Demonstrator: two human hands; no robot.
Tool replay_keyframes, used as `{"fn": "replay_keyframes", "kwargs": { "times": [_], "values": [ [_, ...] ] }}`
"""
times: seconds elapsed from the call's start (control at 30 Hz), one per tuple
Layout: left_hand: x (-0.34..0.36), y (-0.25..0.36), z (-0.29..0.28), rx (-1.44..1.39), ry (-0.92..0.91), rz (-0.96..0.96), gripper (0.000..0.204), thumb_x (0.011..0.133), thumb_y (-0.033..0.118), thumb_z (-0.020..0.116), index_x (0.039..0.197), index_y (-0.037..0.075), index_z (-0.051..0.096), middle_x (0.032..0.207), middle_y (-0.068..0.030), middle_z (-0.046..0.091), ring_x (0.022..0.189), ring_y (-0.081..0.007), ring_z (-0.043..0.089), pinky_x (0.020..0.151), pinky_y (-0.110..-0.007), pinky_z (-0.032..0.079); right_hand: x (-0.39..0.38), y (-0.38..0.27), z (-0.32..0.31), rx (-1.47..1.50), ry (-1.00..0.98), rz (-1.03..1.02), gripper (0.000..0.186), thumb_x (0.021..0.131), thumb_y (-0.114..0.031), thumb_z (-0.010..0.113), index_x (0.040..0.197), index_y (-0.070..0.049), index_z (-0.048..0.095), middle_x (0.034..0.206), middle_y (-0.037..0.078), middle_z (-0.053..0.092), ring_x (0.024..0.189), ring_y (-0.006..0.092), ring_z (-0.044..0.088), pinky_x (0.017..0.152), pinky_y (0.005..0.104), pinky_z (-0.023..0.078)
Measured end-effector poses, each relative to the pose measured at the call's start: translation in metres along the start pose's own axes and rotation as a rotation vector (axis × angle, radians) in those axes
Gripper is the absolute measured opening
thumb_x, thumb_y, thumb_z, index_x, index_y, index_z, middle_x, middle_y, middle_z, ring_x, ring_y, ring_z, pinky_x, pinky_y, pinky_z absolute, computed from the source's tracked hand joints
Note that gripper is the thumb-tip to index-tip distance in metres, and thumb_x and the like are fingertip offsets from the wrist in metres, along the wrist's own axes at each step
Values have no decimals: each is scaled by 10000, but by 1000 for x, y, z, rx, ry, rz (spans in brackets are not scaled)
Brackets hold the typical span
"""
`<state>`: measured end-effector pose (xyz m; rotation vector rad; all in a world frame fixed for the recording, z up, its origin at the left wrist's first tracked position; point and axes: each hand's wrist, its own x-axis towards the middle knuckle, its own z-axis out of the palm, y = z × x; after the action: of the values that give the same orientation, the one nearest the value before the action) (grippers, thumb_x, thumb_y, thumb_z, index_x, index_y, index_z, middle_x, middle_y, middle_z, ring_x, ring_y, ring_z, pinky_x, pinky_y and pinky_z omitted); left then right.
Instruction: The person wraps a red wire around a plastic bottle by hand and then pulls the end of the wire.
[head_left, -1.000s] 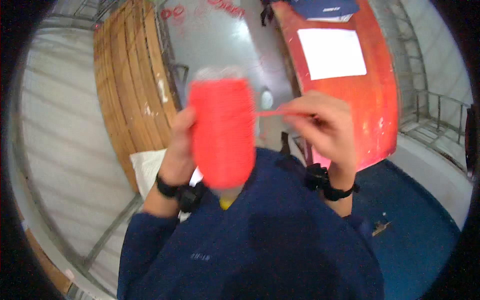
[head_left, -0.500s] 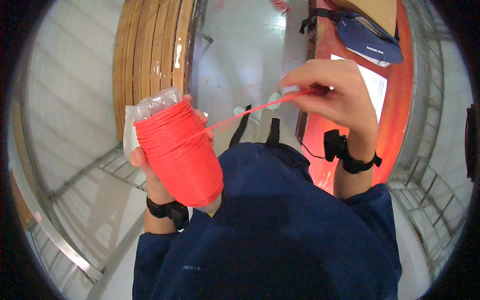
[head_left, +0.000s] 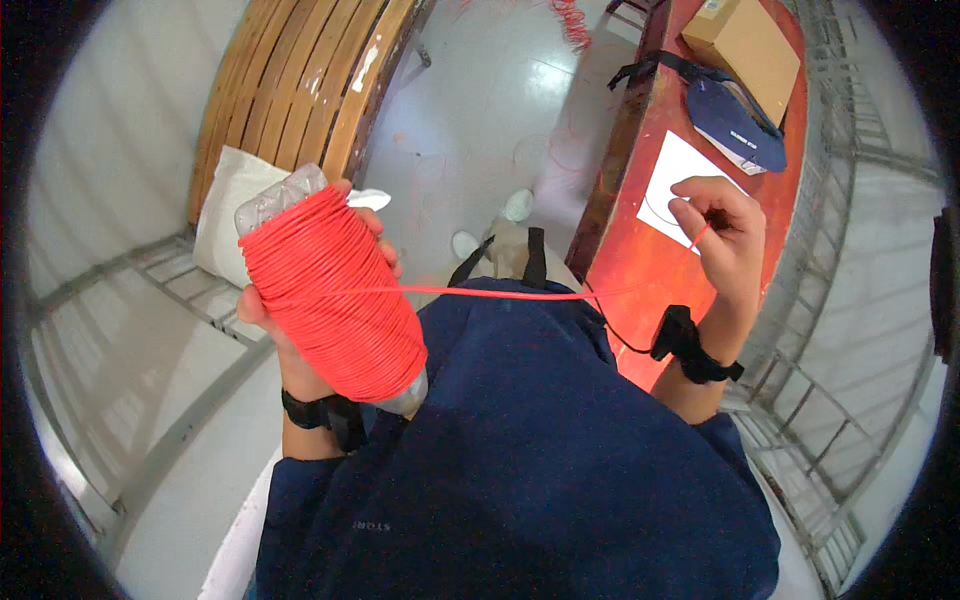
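My left hand (head_left: 386, 245) is wrapped round a thick winding of red cord (head_left: 335, 300), its fingers on the far side and the thumb on the near left. The cord is wound in many turns on a clear plastic bottle (head_left: 283, 197), which shows at both ends and leans with its top to the left. From the winding a cord strand (head_left: 500, 293) runs across to the right, in front of my dark blue shirt. My right hand (head_left: 730, 235) is closed, pinching the cord over the red table's side. A short piece shows at its fingers; the stretch just below is blurred.
A slatted wooden bench (head_left: 290, 85) stands at the far left, with a white cloth bag (head_left: 228, 225) beside it. On the red table (head_left: 625, 250) at the right lie white paper (head_left: 672, 178), a navy waist bag (head_left: 730, 125) and a cardboard box (head_left: 750, 55). Loose red cord (head_left: 572, 25) lies on the floor.
My right hand has swung to the right and slightly down, and the strand now hangs lower and longer across my front. The bottle has shifted slightly left, still in my left hand.
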<state>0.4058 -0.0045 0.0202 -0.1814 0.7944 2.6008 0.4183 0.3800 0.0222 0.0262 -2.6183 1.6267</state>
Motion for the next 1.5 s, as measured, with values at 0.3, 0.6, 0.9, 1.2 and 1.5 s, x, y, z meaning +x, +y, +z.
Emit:
{"fn": "replay_keyframes", "kwargs": {
  "times": [0.3, 0.6, 0.9, 1.2, 1.5],
  "values": [
    [-62, -5, -22, -29, -33, 27, 1074, 683, 721, 665, 1409, -10, 364, 1252, -218, 560, 1062, -335, 621, 866, -455, 556, -7, -56, 55, -85, -282, -208, 167, 800, -13, 704, 964, 3, 673, 826, 64, 669, 663, 116, 554, 594, 251, 443],
    [-107, -15, -19, 188, 179, 50, 1152, 615, 820, 641, 1391, 6, 389, 1227, -188, 566, 971, -275, 647, 796, -407, 572, -23, -149, 141, -1, -546, -453, 252, 755, 19, 722, 1003, -8, 688, 716, 72, 618, 583, 153, 558, 518, 264, 395],
    [-117, -36, -26, 76, 119, 160, 1302, 491, 857, 689, 1413, -4, 365, 1215, -192, 572, 980, -272, 637, 841, -397, 550, -26, -146, 157, 64, -572, -649, 275, 742, -78, 757, 1016, -87, 747, 630, 64, 595, 520, 194, 543, 475, 315, 382],
    [-120, -39, -25, 96, 28, 162, 1261, 517, 828, 706, 1366, -55, 407, 1214, -211, 595, 1042, -304, 634, 913, -414, 539, -36, -158, 138, 77, -540, -735, 265, 723, -67, 751, 988, -72, 746, 616, 56, 559, 517, 185, 534, 461, 297, 364],
    [-125, -42, -14, -39, 79, 141, 894, 710, 511, 737, 1359, -33, 451, 1294, -166, 582, 1147, -254, 604, 1025, -370, 462, -40, -156, 130, -15, -538, -732, 269, 714, -66, 750, 982, -87, 746, 609, 46, 516, 505, 183, 519, 443, 300, 365]
  ]
}}
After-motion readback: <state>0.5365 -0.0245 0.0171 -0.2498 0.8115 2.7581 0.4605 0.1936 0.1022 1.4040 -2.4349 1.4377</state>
